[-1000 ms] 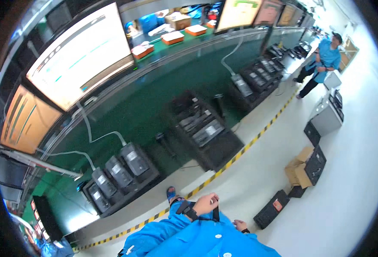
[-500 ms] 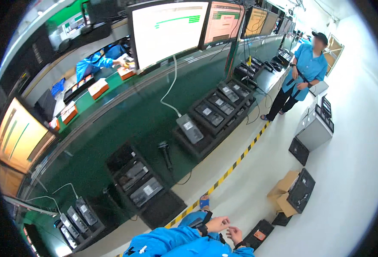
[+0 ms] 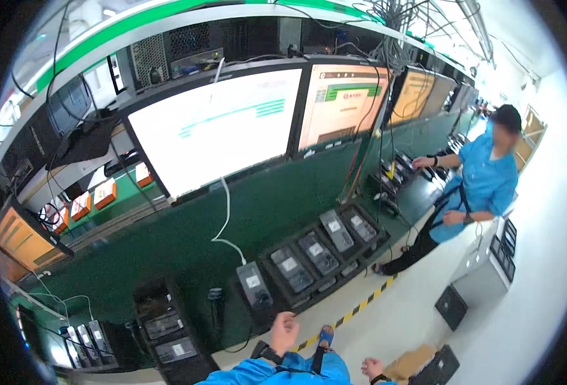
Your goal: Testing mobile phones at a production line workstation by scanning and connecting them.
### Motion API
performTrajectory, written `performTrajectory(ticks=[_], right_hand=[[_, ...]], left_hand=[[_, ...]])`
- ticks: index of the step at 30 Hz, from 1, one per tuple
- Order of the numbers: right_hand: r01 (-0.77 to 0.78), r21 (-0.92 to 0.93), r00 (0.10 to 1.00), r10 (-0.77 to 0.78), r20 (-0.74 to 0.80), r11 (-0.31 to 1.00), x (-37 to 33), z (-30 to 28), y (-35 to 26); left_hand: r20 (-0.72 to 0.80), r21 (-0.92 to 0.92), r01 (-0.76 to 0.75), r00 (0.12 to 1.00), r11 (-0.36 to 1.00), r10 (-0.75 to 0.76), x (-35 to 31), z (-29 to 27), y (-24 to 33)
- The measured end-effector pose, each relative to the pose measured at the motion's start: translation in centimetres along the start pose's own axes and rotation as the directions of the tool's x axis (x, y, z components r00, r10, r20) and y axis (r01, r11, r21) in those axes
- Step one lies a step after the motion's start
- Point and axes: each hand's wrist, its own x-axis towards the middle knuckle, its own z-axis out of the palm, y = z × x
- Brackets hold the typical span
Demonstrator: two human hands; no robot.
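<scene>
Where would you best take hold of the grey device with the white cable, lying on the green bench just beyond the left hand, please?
Grip the grey device across its two long sides, near the lower end, coming from the aisle side where the left hand is. Its white cable leaves from the far end, and a black tray of similar devices lies on its right.

Devices in tray [image 3: 325, 253] on bench [image 3: 187, 237], monitors [image 3: 222, 125] behind, co-worker [image 3: 482, 179] right

A co-worker in blue [image 3: 486, 183] stands beside glowing monitors [image 3: 222, 125], with a cardboard box [image 3: 409, 367] on the floor.
</scene>
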Motion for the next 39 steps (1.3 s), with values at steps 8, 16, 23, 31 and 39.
performTrajectory(ticks=[8,16,23,31,39], right_hand=[[0.596,0.243,0.465,-0.575,0.673,0.766,3.8,22.1,-45.2],[0.791,-0.557,0.208,-0.746,0.633,-0.253,12.6,35.9,-56.0],[0.848,-0.464,0.184,-0.68,0.71,-0.255,9.6,35.5,-58.1],[0.933,-0.282,-0.039,-0.844,0.535,-0.222,9.7,30.1,-57.2],[0.816,-0.479,0.543,-0.715,0.441,0.325,18.7,16.7,-54.0]], left_hand=[[-0.539,0.5,0.417,0.836,0.759,-0.105,9.6,4.2,0.2],[-0.613,0.437,0.501,0.774,0.747,-0.16,8.7,4.9,-1.3],[-0.651,0.31,0.496,0.732,0.811,-0.199,8.1,6.2,-0.9],[-0.637,0.333,0.516,0.74,0.79,-0.214,9.1,5.2,-0.4],[-0.624,0.455,0.576,0.75,0.679,-0.218,10.0,5.2,1.9]])
